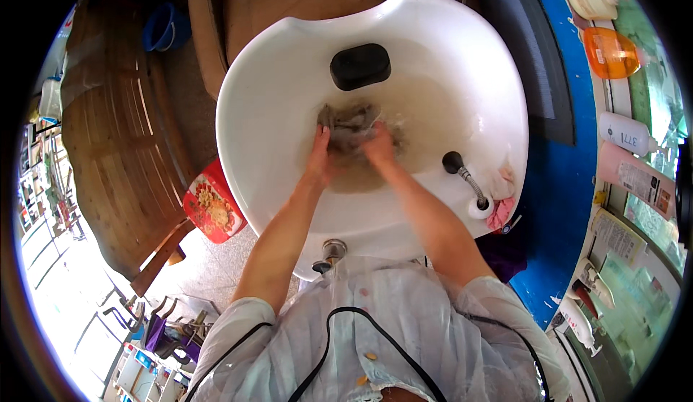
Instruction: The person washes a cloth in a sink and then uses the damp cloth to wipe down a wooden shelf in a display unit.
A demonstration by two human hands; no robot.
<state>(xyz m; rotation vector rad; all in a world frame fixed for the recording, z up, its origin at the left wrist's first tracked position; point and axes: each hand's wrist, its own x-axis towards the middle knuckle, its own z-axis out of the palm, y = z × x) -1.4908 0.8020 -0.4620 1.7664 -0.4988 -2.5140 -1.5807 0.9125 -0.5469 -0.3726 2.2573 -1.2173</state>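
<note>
A white ceramic shampoo basin (260, 104) stands before me, partly filled with cloudy brownish water (438, 115). In the water lies a wet, dark grey-brown bundle (349, 120), cloth or fibre; I cannot tell which. My left hand (321, 158) grips its left side, thumb along the edge. On the right side my right hand (380, 144), blurred and with its fingertips partly hidden, holds the bundle too. A black rounded pad (361, 66) sits just beyond, on the basin's far slope.
A black spray head (452, 162) on a metal hose and a pink cloth (500, 213) are at the basin's right. A metal tap (334, 249) is near my body. Bottles, one orange (612, 52), line the right ledge. Left are a red patterned container (214, 201) and a wooden bench (116, 147).
</note>
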